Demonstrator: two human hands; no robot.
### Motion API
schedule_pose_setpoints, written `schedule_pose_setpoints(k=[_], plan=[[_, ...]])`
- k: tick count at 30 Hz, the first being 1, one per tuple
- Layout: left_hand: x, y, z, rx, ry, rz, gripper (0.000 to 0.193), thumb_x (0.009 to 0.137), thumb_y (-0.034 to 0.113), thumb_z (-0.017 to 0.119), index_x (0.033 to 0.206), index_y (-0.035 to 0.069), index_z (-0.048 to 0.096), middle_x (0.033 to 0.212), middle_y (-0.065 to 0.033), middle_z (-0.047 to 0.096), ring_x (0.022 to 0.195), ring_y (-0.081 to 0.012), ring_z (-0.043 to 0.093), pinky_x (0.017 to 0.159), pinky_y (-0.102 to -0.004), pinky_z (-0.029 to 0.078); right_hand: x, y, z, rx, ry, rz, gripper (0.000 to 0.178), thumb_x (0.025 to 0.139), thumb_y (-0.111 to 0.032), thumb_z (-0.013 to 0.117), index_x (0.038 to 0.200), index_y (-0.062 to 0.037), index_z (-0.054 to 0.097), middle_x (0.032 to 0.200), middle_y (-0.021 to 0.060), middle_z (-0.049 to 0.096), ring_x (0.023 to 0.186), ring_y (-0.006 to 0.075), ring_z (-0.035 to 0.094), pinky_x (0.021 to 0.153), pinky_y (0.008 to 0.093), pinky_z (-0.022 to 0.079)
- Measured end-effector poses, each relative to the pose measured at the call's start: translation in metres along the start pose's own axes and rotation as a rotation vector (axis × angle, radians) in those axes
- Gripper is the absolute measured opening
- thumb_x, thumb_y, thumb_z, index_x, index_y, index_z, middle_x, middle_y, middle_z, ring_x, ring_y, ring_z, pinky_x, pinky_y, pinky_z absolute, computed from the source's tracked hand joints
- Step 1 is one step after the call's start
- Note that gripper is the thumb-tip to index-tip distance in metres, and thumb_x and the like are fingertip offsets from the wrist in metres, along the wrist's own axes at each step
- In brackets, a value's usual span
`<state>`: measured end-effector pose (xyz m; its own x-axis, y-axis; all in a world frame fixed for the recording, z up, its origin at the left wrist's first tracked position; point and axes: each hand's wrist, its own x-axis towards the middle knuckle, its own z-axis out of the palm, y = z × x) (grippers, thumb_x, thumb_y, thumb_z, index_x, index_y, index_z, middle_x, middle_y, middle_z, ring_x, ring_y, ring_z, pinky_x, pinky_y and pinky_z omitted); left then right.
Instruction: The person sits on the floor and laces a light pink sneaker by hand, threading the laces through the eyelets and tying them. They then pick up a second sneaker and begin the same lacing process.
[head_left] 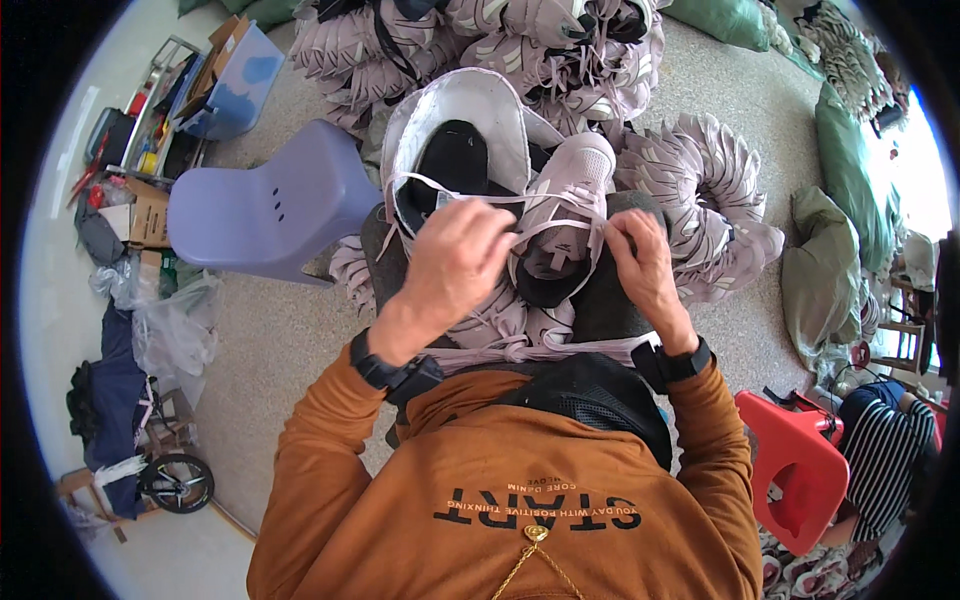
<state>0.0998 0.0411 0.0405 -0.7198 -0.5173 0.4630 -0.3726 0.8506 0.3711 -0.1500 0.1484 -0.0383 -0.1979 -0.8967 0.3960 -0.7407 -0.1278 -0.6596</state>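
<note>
At the upper middle of the frame, a pale pink shoe lies toe upward between the two hands, with the left hand just beside its opening, fingers bent and drawn together on its loose lace, and the right hand at its other side, thumb and finger pinched on another part of that lace. An open white bag with a black insole inside stands just left of the shoe, a heap of similar shoes fills the top middle, and a purple chair is at the upper left
</note>
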Motion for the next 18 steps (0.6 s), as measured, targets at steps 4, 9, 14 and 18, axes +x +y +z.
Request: schedule_pose_setpoints(k=[4,9,14,18], plan=[[0.012,0.004,0.039,0.034,-0.061,0.191,0.026,0.077,0.014,0.078,0.099,0.007,0.066,0.102,-0.0063,0.058,0.100,-0.0253,0.055,0.097,-0.0438,0.040,-0.011,-0.017,-0.013,0.585,-0.335,0.372,0.023,0.101,-0.018,0.057,0.091,0.0007,0.064,0.072,-0.0005,0.059,0.066,0.0072,0.051,0.059,0.0261,0.042],[0.025,-0.006,0.070,0.240,-0.105,0.303,0.018,0.080,0.016,0.072,0.095,0.010,0.066,0.097,-0.0049,0.057,0.103,-0.0242,0.055,0.109,-0.0520,0.032,-0.005,-0.025,-0.015,0.463,-0.335,0.542,0.025,0.096,-0.021,0.064,0.088,0.0019,0.062,0.072,0.0068,0.060,0.063,0.0178,0.054,0.060,0.0319,0.046],[0.037,-0.003,0.071,0.292,-0.139,0.405,0.007,0.086,0.015,0.059,0.087,0.011,0.064,0.089,-0.0050,0.056,0.099,-0.0237,0.057,0.112,-0.0533,0.031,0.002,-0.038,-0.004,-0.039,-0.110,0.085,0.027,0.082,-0.021,0.074,0.080,0.0010,0.058,0.077,0.0171,0.056,0.066,0.0364,0.058,0.061,0.0446,0.047],[0.025,0.008,0.041,0.280,-0.253,0.440,0.004,0.083,0.011,0.059,0.081,0.010,0.062,0.083,-0.0048,0.053,0.092,-0.0239,0.056,0.111,-0.0536,0.032,0.001,-0.027,0.003,-0.112,-0.104,0.097,0.021,0.076,-0.015,0.071,0.076,0.0003,0.057,0.083,0.0162,0.056,0.079,0.0387,0.057,0.069,0.0472,0.046]])
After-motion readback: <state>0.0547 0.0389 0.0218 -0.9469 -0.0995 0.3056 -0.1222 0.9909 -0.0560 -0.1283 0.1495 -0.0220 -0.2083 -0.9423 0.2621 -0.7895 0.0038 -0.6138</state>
